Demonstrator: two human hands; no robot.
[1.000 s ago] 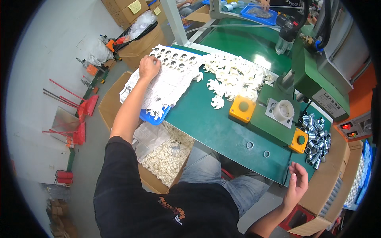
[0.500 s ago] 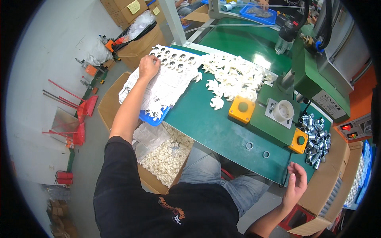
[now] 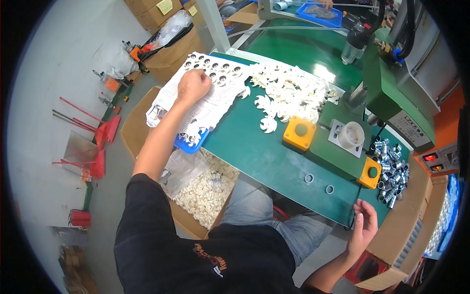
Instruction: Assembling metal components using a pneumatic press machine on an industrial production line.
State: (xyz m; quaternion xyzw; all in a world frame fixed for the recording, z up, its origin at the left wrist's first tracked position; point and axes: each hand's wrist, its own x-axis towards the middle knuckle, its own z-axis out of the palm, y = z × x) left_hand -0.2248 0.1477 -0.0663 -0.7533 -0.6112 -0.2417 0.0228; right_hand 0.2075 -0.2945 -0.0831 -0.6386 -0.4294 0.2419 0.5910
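Note:
My left hand is over a printed paper sheet, at the rows of white curved-bladed parts with dark round centres. Its fingers are bent together and pointed down; whatever they hold is hidden. The sheet lies on a blue tray, with more white parts showing from under its near edge. My right hand hangs at the front table edge, fingers loosely stretched and thumb apart, with nothing in it. Close to it, two metal rings lie on the green table.
A heap of white bladed parts lies mid-table. The green press has a white round fixture and yellow button boxes. Metal sleeves are piled beside it. Cartons flank me; the left one holds small cream parts.
My left hand has shifted a little to the right and nearer along the rows on the sheet. The right hand has hardly moved.

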